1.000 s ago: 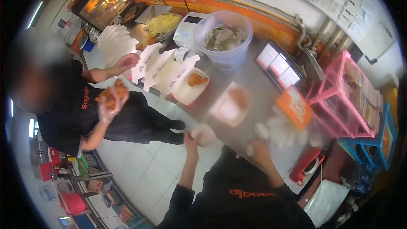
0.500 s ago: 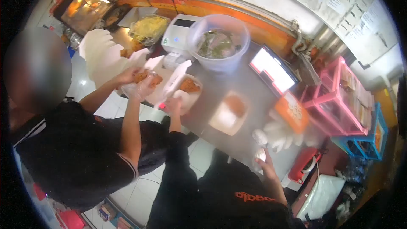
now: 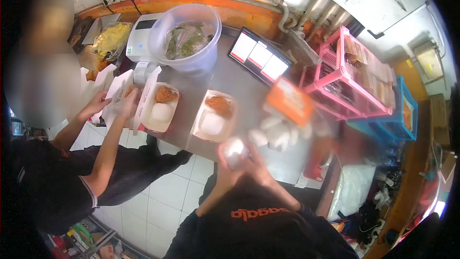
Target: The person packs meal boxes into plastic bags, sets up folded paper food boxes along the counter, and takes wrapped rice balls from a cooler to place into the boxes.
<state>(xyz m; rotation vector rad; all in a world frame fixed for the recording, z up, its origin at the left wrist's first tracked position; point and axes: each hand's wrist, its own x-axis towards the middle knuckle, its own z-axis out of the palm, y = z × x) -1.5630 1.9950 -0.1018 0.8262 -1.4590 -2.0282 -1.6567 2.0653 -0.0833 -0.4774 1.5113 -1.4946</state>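
Note:
Both my hands are together at the counter's front edge, blurred by motion. My left hand (image 3: 227,172) is closed around a white wrapped rice portion (image 3: 235,152), and my right hand (image 3: 259,167) grips its right side. Just beyond them lies an open paper box (image 3: 197,133) with a piece of fried chicken (image 3: 219,106) and a white mound of rice (image 3: 212,123). Another filled box (image 3: 167,125) stands farther left, holding fried chicken (image 3: 166,94) and rice (image 3: 159,112). Several white wrapped portions (image 3: 278,134) lie in a pile right of my hands.
At left, a co-worker's gloved hand (image 3: 125,105) is over another open box. Behind stand a label printer (image 3: 143,36), a clear tub (image 3: 187,64) of leafy packets and a tablet (image 3: 258,56). An orange box (image 3: 290,100) and pink rack (image 3: 342,72) stand right.
My left hand has left the left-hand box, where a white rice portion now sits, and joined my right hand at the wrapped portion. The view has shifted right.

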